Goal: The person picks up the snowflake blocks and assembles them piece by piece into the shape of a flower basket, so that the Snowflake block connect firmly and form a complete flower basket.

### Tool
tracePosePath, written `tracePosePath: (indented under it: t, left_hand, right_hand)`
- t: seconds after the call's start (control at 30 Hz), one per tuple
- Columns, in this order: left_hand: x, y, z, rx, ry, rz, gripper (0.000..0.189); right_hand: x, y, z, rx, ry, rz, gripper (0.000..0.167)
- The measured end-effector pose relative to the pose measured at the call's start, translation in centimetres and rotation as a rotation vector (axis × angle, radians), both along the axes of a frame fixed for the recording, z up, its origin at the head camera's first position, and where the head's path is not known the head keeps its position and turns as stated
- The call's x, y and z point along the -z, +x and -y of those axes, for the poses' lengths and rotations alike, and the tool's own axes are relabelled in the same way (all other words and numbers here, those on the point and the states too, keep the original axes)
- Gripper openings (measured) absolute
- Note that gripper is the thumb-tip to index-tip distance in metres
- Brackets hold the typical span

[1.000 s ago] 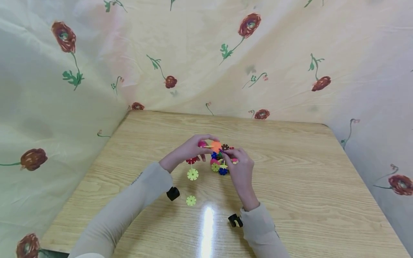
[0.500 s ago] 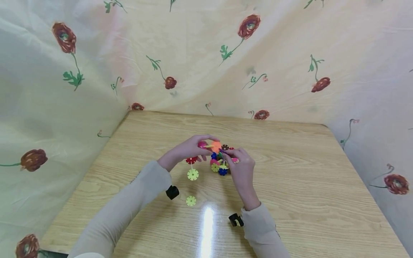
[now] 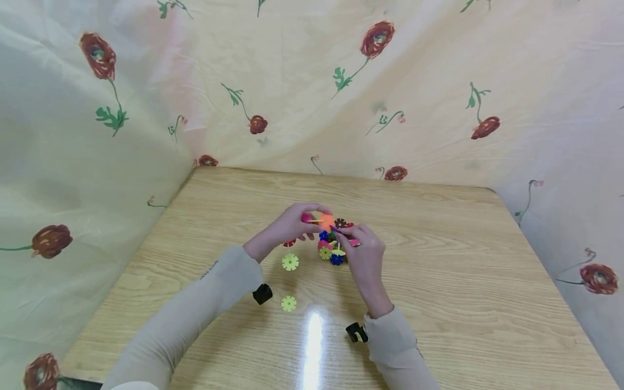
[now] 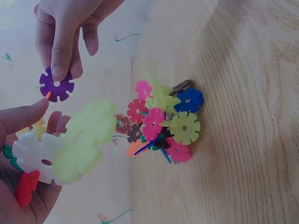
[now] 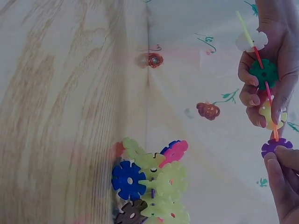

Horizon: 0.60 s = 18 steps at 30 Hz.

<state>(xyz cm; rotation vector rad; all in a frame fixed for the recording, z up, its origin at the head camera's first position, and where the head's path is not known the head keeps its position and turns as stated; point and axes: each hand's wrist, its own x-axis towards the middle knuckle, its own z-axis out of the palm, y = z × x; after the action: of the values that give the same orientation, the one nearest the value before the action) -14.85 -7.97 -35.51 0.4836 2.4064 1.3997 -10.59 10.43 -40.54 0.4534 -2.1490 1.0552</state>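
Observation:
My left hand (image 3: 285,225) grips a chain of slotted plastic snowflake discs, joined edge to edge. In the right wrist view the chain shows a white disc (image 5: 259,42), a green disc (image 5: 269,72), a yellow disc (image 5: 266,112) and an orange disc (image 5: 275,133) edge-on. My right hand (image 3: 365,252) pinches a purple disc (image 4: 65,88) between thumb and fingers. Its rim meets the orange disc at the chain's end; how deep the slots engage cannot be seen. From the left hand's side hangs a pale yellow-green disc (image 3: 290,262).
Beyond the hands, a cluster of several joined discs, among them a blue disc (image 4: 189,100) and a pink disc (image 4: 179,150), stands on the wooden table (image 3: 463,281). A loose yellow-green disc (image 3: 288,304) lies nearer. Flowered cloth (image 3: 292,81) surrounds the table.
The held chain has tilted slightly, so its red disc shows less and the pale yellow-green disc sits a touch higher. Both hands keep their grips in nearly the same place.

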Motion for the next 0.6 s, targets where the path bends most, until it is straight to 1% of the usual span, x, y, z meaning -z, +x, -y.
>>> tracePosePath:
  t: [0.23,0.4,0.6]
  left_hand:
    - [0.27,0.11,0.00,0.007,0.013,0.001,0.041]
    - [0.28,0.39,-0.25,-0.030,0.004,0.002,0.042]
    - [0.57,0.51,-0.53,-0.065,0.037,0.013,0.042]
  right_hand:
    - [0.16,0.06,0.06,-0.004,-0.004,-0.007,0.008]
    - [0.24,0.00,0.14,0.005,0.015,-0.035,0.007]
    - [0.16,-0.02,0.21,0.002,0.016,-0.044,0.008]
